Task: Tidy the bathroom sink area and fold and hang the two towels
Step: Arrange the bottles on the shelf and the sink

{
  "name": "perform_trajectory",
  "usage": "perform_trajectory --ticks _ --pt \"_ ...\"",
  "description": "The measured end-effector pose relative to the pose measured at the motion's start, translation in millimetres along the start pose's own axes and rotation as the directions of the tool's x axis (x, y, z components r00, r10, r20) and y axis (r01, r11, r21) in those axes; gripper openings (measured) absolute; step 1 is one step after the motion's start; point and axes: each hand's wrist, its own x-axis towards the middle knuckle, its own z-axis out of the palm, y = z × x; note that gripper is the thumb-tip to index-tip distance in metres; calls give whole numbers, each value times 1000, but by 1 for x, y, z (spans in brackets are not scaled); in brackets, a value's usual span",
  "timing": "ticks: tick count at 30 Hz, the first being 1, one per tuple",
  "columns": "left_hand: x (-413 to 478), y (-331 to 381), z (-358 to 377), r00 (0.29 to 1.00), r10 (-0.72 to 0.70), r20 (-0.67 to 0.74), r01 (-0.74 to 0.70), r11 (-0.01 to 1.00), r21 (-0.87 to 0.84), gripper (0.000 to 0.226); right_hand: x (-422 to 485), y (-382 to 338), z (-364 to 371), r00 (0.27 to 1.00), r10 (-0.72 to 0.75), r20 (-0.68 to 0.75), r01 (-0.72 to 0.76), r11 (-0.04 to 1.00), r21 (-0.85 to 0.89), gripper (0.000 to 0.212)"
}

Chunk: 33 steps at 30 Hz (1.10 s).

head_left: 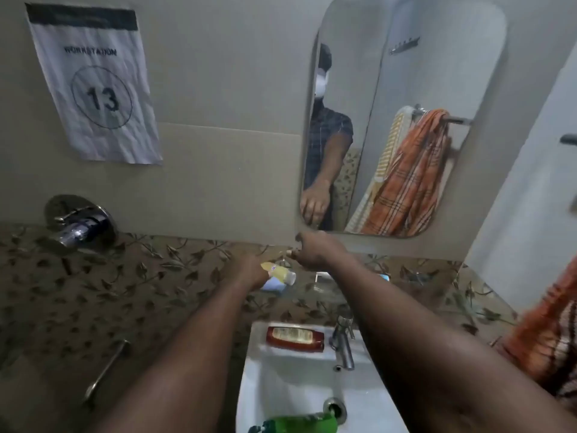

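Sink: green bottle lay in the basin by the drain; red-brown bottle on its back rim. Above sink, left hand gripped yellow bottle. Right hand curled; grip undeterminable. Orange towel right of sink.

Crumpled paper sign hanging on the wall, reading "WORKSTATION" near its top, showing the number "13" inside a drawn circle below, dark band across its head carrying illegible print, red-brown bottle bearing a label too blurred to read
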Motion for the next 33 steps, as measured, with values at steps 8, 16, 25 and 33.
perform_trajectory --ticks 8,16,25,33 --pt "12 2 21 980 -176 94 188 973 -137 56 22 -20 40 994 26 103 -24 999 -22 37" --pt "33 9 22 947 -236 219 273 949 -158 45 46 -16 67 994 15 109 -7 997 -75 39" --pt "41 -1 15 959 -169 227 224 944 -243 22 54 -11 79 971 107 213 -150 969 199 21" --pt "36 -27 14 995 55 -80 -84 902 -423 62 44 2 94 986 144 83 -163 746 645 52"
